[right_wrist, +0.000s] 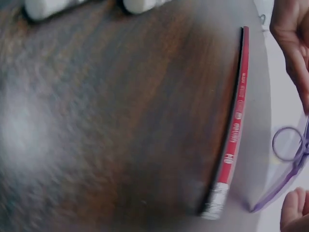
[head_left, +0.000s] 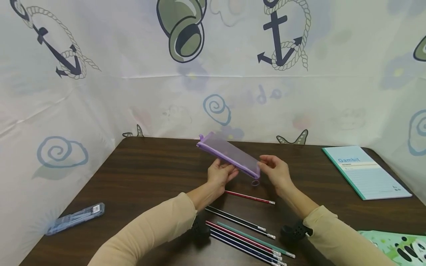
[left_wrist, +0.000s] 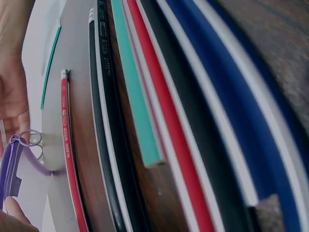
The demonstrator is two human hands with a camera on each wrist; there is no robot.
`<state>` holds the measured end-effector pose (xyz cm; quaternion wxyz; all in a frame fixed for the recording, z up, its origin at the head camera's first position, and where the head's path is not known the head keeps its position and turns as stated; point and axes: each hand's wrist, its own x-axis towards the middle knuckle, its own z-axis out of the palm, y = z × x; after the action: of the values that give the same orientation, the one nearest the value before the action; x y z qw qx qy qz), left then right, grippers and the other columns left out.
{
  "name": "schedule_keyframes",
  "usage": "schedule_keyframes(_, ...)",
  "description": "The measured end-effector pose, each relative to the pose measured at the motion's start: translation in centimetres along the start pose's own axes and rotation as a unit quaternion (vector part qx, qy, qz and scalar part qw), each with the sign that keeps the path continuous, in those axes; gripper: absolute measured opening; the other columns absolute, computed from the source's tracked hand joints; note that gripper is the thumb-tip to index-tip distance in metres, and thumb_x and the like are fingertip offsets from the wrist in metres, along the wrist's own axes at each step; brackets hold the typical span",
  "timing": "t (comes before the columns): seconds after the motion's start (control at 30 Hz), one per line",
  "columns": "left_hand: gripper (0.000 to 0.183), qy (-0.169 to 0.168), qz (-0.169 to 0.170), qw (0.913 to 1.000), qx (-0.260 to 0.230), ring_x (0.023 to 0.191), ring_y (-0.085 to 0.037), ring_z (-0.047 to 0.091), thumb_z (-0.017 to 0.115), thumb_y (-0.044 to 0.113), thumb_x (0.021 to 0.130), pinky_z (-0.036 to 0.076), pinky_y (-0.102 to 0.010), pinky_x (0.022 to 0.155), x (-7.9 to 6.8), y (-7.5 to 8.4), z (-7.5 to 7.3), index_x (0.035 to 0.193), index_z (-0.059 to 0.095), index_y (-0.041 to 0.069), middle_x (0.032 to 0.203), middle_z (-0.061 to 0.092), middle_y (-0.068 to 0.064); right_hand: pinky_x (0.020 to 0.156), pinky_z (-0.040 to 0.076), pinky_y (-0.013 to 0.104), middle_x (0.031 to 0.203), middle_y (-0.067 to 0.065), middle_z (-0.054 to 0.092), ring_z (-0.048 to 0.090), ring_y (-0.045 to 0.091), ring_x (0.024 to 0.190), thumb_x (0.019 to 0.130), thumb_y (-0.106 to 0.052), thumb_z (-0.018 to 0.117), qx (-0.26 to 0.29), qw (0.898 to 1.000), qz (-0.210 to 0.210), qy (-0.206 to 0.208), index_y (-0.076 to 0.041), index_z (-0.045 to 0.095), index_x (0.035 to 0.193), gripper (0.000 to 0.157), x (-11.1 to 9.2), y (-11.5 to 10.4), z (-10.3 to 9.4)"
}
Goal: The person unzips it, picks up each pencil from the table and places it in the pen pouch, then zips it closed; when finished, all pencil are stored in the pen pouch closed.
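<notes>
Purple and sheer, the pouch [head_left: 229, 149] is gripped by the left hand [head_left: 221, 174] and right hand [head_left: 276, 171], tilted above the surface [head_left: 159, 166]; its zip [head_left: 217, 154] is best kept straight between them.

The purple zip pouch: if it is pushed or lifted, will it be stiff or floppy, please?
The purple zip pouch is probably light, since its translucent face looks thin. It likely bends under a push, though the straight zipper edge may stiffen one side. Its hanging ring would probably swing.
</notes>
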<state>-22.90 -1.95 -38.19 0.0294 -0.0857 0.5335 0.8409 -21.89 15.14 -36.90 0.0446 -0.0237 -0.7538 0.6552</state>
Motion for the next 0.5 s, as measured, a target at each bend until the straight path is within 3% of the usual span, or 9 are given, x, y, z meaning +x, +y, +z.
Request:
schedule_keyframes(0.2, 0.032, -0.011, -0.008, 0.9999, 0.006, 0.066, -0.009, 0.063, 0.054, -0.014, 0.086, 0.058, -0.025, 0.070, -0.3, 0.0, 0.4, 0.117, 0.051, -0.005, 0.082, 0.062, -0.005, 0.078, 0.051, 0.019, 0.103, 0.024, 0.064, 0.059, 0.017, 0.089, 0.084, -0.003, 0.069, -0.084, 0.986, -0.126, -0.070, 0.009, 0.062, 0.111, 0.030, 0.1, -0.6, 1.1)
schedule_keyframes(0.37, 0.036, -0.026, -0.018, 0.9993, 0.022, 0.066, -0.007, 0.063, 0.055, -0.014, 0.086, 0.058, -0.023, 0.070, -0.5, 0.0, 0.6, 0.121, 0.052, -0.004, 0.081, 0.061, -0.003, 0.090, 0.053, 0.041, 0.107, 0.025, 0.064, 0.062, 0.034, 0.098, 0.081, -0.002, 0.071, -0.111, 0.974, -0.162, -0.113, 0.008, 0.062, 0.111, 0.033, 0.2, -0.6, 1.5)
schedule_keyframes(0.5, 0.039, -0.036, -0.026, 0.9985, 0.034, 0.064, -0.006, 0.062, 0.055, -0.014, 0.085, 0.057, -0.020, 0.067, -0.7, 0.1, 0.7, 0.123, 0.052, -0.004, 0.078, 0.060, -0.001, 0.089, 0.053, 0.045, 0.107, 0.023, 0.064, 0.062, 0.036, 0.100, 0.079, -0.001, 0.073, -0.152, 0.962, -0.195, -0.120, 0.008, 0.063, 0.111, 0.035, -0.1, -0.6, 1.7)
